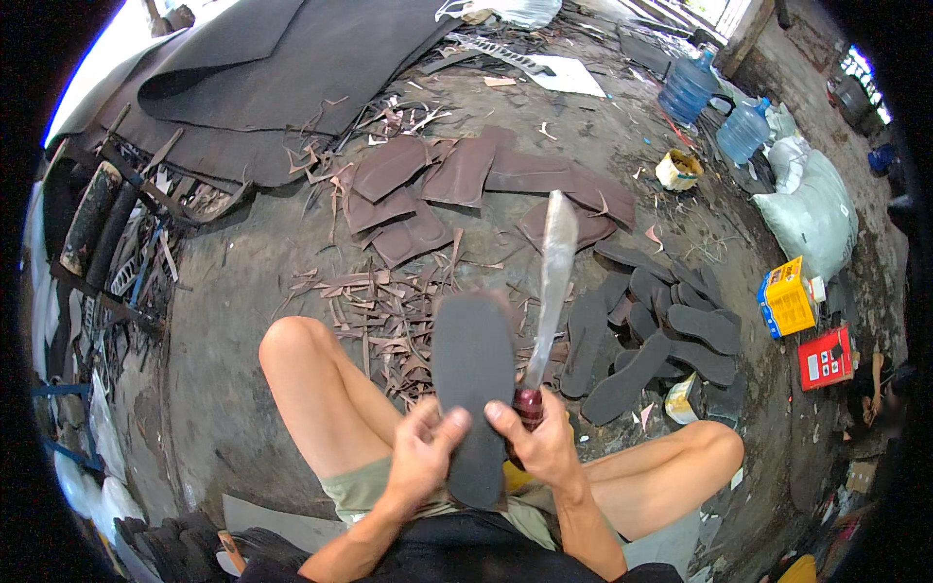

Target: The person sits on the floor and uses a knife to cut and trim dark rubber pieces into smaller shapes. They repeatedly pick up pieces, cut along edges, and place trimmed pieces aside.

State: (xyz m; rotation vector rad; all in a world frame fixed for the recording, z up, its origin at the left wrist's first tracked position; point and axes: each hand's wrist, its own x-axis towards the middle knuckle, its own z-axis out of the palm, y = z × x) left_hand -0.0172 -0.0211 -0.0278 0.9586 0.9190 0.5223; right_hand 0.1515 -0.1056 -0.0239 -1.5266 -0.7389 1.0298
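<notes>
Dark sole point(473, 345) gripped at both edges, knife point(556, 262) alongside

The left hand point(425, 449) is clamped on the sole's left edge, thumb on the upper face and fingers curled underneath. The right hand point(542, 449) is wrapped around the knife's dark red handle, its thumb laid on the sole's right edge. Both forearms rise from below and slant inward, so the hands nearly face each other. The sole lies between them, its longer part reaching forward past the thumbs and its near end back between the wrists. The blade points forward from the right hand, right of the sole.

One sole and one knife are held. Forward and right of the right hand lies a heap of dark soles point(705, 330), too overlapped to count. Ahead of both hands are several brown pieces point(460, 173), also overlapping; nearer the left hand, brown scraps point(389, 325) lie beyond counting. Well to the right hand's right are one yellow carton point(789, 303) and one red box point(826, 360), with two blue jugs point(688, 89) farther forward.
</notes>
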